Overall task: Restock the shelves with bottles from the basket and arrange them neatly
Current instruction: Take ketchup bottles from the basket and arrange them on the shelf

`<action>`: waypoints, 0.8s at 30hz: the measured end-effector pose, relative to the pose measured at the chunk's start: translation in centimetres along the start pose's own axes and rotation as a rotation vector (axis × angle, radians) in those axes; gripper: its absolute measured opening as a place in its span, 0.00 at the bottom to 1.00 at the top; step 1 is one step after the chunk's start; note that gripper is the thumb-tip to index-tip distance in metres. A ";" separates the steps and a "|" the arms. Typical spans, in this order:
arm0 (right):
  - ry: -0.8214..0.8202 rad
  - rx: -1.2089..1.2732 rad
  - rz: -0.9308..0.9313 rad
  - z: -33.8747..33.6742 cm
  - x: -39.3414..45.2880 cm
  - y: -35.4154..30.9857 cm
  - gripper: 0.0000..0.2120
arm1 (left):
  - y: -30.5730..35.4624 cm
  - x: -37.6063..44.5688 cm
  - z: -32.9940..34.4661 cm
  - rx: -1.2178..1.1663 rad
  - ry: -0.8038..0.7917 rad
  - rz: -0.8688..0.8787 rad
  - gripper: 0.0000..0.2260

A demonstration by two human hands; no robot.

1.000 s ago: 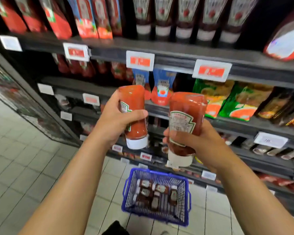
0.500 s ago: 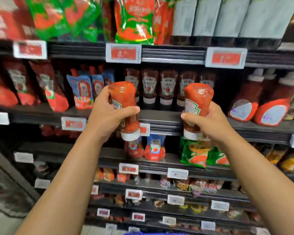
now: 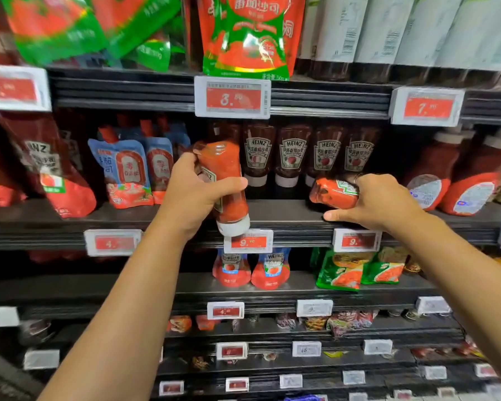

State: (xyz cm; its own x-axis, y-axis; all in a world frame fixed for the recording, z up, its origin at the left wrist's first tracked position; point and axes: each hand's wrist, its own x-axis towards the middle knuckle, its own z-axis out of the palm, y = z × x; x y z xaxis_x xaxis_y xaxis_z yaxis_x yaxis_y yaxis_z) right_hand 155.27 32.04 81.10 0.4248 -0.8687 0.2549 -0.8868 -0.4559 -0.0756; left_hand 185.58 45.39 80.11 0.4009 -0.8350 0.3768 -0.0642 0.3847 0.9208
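My left hand (image 3: 193, 195) grips a red ketchup bottle (image 3: 226, 180), cap down and slightly tilted, in front of the middle shelf (image 3: 284, 218). My right hand (image 3: 379, 199) holds a second ketchup bottle (image 3: 331, 192) lying on its side, its base pointing left, just above the shelf's front edge; my forefinger rests on that edge. Behind both stands a row of dark ketchup bottles (image 3: 292, 154), caps down, set back on the shelf. The basket is almost out of view; only a blue sliver (image 3: 304, 397) shows at the bottom edge.
Blue sauce pouches (image 3: 128, 172) stand left of the bottle row, large white-labelled red bottles (image 3: 446, 180) to the right. Price tags (image 3: 248, 241) line the shelf edges. Green and red pouches (image 3: 245, 36) fill the shelf above; more pouches (image 3: 356, 273) sit below.
My view has risen and moved closer to the shelf; the basket dropped out of sight. My right hand turned its bottle sideways and brought it down to the shelf. The left bottle stayed upright.
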 end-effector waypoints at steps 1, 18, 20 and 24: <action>0.004 -0.012 -0.008 0.1 0.0 0.2 0.38 | -0.1 0.0 0.3 -0.018 -0.010 -0.007 0.31; 0.024 0.681 -0.231 -0.7 -2.8 -11.1 0.39 | 0.2 1.5 3.0 -0.138 -0.199 -0.091 0.21; -0.040 0.765 -0.210 0.9 -2.6 -12.9 0.41 | 0.1 1.8 2.6 -0.166 -0.223 -0.099 0.19; -0.108 0.916 -0.150 3.3 -1.4 -14.7 0.35 | 0.0 2.4 1.1 -0.182 -0.337 -0.159 0.21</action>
State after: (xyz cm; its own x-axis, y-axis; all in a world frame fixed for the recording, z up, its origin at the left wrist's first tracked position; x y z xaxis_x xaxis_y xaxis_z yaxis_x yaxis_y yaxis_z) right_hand 168.27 39.32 78.68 0.5784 -0.7807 0.2364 -0.3514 -0.5000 -0.7915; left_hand 185.57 42.93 81.10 0.0692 -0.9602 0.2707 0.1491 0.2783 0.9489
